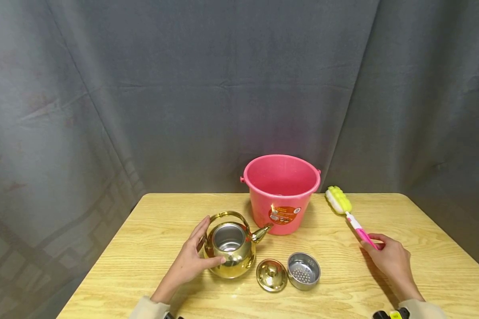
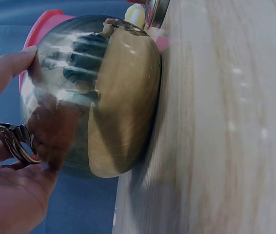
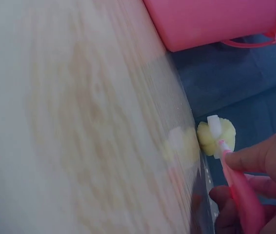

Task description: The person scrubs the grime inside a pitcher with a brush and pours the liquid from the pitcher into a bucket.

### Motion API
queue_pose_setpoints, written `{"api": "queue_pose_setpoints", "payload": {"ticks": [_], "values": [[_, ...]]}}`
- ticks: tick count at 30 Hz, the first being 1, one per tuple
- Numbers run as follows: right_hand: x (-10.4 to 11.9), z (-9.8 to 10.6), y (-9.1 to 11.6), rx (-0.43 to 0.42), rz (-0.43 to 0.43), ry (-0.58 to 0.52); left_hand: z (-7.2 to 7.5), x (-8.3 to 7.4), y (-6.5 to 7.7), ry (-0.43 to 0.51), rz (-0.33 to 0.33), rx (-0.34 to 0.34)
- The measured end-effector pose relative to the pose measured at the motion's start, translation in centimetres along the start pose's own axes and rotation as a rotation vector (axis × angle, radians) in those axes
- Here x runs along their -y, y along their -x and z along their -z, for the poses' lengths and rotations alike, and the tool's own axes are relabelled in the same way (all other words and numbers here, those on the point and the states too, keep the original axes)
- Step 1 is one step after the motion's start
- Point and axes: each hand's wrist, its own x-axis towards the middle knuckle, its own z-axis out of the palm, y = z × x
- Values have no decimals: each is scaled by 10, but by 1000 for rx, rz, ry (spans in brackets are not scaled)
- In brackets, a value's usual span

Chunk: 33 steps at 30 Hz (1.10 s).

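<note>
A shiny gold kettle [image 1: 232, 264] stands lidless on the table, spout pointing right. My left hand [image 1: 191, 257] holds its left side, thumb on the body and fingers by the base of the arched handle, as the left wrist view also shows [image 2: 18, 195]. My right hand [image 1: 391, 259] pinches the pink handle of a sponge brush [image 1: 337, 200] with a yellow and white head. In the right wrist view, thumb and fingers close round that handle [image 3: 245, 202]. Between the hands lie the gold lid [image 1: 271, 275] and a metal strainer basket [image 1: 303, 271] with a perforated bottom.
A pink bucket [image 1: 259, 206] with an orange label stands behind the kettle, close to its spout tip. The light wooden table [image 1: 143, 248] ends at a grey curtain [image 1: 191, 110] along the back and sides.
</note>
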Motion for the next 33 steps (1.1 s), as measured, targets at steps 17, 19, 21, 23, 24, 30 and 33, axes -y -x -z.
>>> {"api": "queue_pose_setpoints", "payload": {"ticks": [17,19,21,23,24,30,33], "values": [[3,3,-4,108,-12,37,0,0,0,-7,-4,2],[3,2,-5,109,-11,37,0,0,1,-6,-6,2],[2,2,-5,113,-23,34,-1,0,1,-5,-8,1],[2,2,-5,122,-43,28,-1,0,1,-3,-9,3],[2,2,-5,126,-52,26,-1,0,1,-4,-10,5],[1,4,-6,171,-71,30,0,-2,1,-52,-16,14],[1,4,-6,196,-76,33,1,-1,1,-62,-26,15]]}}
